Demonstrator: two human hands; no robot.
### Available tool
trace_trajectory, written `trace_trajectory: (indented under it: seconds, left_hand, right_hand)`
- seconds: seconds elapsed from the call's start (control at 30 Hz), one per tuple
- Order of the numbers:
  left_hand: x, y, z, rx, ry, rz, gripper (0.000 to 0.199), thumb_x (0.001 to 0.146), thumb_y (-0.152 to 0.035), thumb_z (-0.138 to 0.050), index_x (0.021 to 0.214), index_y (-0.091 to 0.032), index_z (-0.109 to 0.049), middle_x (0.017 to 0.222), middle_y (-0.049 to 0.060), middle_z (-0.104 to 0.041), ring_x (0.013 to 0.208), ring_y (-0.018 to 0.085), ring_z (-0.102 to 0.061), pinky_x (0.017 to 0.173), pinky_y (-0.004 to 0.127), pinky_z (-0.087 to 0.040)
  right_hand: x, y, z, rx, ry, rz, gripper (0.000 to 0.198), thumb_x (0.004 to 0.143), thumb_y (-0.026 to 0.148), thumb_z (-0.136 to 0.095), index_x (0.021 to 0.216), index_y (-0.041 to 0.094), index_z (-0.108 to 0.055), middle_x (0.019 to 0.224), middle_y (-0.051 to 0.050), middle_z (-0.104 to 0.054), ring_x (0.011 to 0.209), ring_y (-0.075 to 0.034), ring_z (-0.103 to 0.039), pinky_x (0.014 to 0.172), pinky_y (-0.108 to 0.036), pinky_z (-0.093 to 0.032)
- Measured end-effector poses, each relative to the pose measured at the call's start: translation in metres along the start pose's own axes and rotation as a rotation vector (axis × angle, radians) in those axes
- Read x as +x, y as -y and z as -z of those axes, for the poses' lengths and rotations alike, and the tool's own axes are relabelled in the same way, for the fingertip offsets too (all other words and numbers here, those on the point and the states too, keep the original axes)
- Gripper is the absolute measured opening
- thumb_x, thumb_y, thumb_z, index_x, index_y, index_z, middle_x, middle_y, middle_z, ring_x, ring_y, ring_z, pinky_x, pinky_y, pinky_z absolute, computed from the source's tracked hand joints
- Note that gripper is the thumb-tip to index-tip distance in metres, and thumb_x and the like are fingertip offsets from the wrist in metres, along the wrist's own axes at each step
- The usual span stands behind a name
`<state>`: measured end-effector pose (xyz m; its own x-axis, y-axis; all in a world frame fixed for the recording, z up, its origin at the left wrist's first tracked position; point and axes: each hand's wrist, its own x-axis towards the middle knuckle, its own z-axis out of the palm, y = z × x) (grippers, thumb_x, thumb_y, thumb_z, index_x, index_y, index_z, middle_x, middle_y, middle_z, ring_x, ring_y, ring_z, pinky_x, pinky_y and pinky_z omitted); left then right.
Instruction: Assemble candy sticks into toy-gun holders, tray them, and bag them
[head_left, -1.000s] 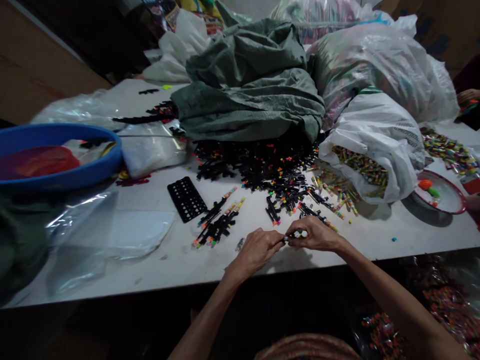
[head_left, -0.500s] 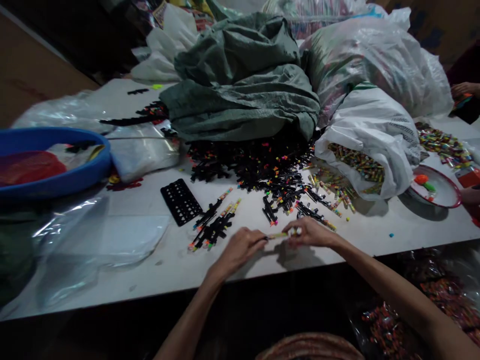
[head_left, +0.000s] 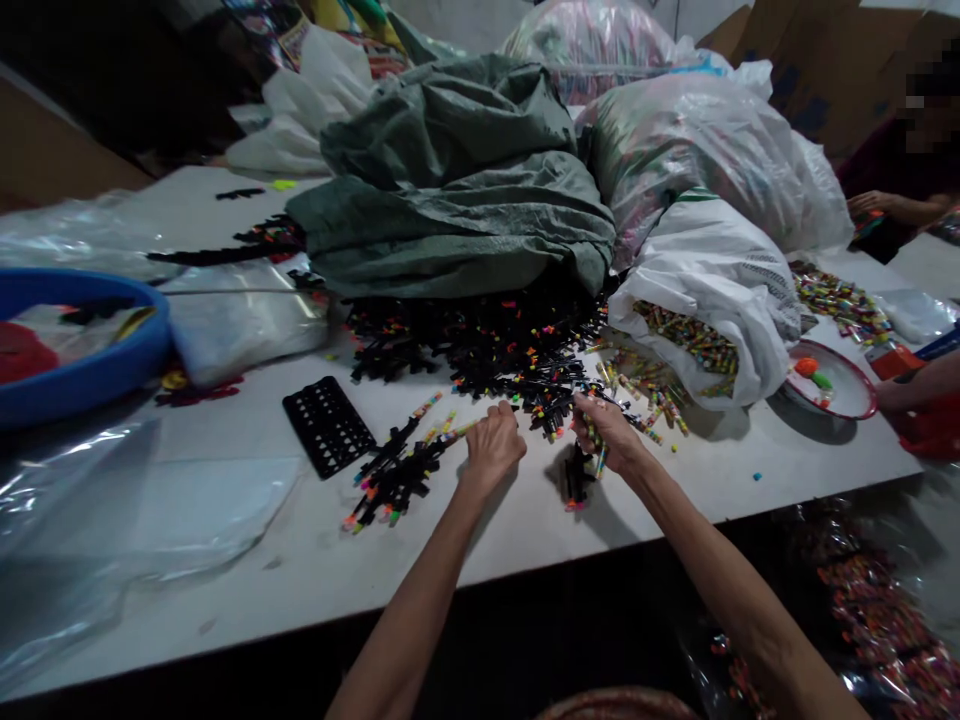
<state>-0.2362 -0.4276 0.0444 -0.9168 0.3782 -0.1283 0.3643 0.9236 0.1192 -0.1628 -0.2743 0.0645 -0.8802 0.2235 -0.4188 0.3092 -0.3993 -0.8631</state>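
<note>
My left hand [head_left: 495, 440] is closed above the table, knuckles up. A slim multicoloured tube [head_left: 463, 430] reaches its edge; whether the fingers grip it is hidden. Left of it lies a small heap of black toy guns [head_left: 405, 480] with bright tips and patterned tubes. My right hand [head_left: 611, 430] is closed around several small candy-filled tubes [head_left: 591, 432], and something small and white shows at its fingertips. Just below that hand are a black toy gun [head_left: 577, 478] with a pink-orange tip and another tube [head_left: 602, 461]. Beyond both hands spreads a large pile of toy guns [head_left: 480, 345].
A black perforated tray [head_left: 328, 427] lies left, near a blue basin [head_left: 112, 370] and clear plastic bags [head_left: 217, 510]. A green sack [head_left: 457, 220] covers the pile's back. A white bag [head_left: 705, 270] of tubes and a red-rimmed dish [head_left: 859, 410] stand right. Another person [head_left: 900, 190] sits far right.
My hands have moved apart, the left one leftward towards the small heap. The tube that stretched between them is no longer there. A toy gun now shows below my right hand. The view has shifted right.
</note>
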Motion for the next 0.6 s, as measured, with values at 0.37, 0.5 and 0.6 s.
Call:
trace_trajectory:
  seconds: [0.37, 0.5, 0.6]
  left_hand:
    - [-0.071, 0.0, -0.004, -0.973, 0.214, -0.259, 0.033, 0.09, -0.039, -0.039, 0.102, -0.018, -0.062, 0.072, 0.0, -0.063, 0.064, 0.014, -0.058, 0.063, 0.024, -0.043]
    - [-0.075, 0.002, -0.001, -0.784, 0.081, -0.353, 0.03, 0.092, -0.035, -0.04, 0.085, -0.018, -0.064, 0.077, 0.002, -0.063, 0.071, 0.013, -0.058, 0.065, 0.023, -0.04]
    - [-0.079, 0.009, 0.006, -0.508, -0.023, -0.525, 0.027, 0.094, -0.03, -0.039, 0.088, -0.019, -0.063, 0.079, 0.002, -0.063, 0.074, 0.014, -0.057, 0.067, 0.025, -0.038]
  right_hand:
    - [-0.018, -0.009, 0.002, -0.415, 0.254, 0.155, 0.037, 0.067, 0.048, -0.069, 0.08, 0.018, -0.051, 0.057, 0.008, -0.041, 0.048, -0.006, -0.03, 0.046, -0.02, -0.025]
    - [-0.024, -0.002, 0.008, -0.59, 0.358, 0.22, 0.037, 0.063, 0.044, -0.073, 0.069, 0.016, -0.05, 0.062, 0.006, -0.044, 0.056, -0.007, -0.037, 0.051, -0.02, -0.029]
    - [-0.029, 0.003, 0.016, -0.904, 0.497, 0.286, 0.031, 0.066, 0.038, -0.073, 0.066, 0.015, -0.052, 0.06, 0.006, -0.044, 0.059, -0.008, -0.038, 0.054, -0.02, -0.027]
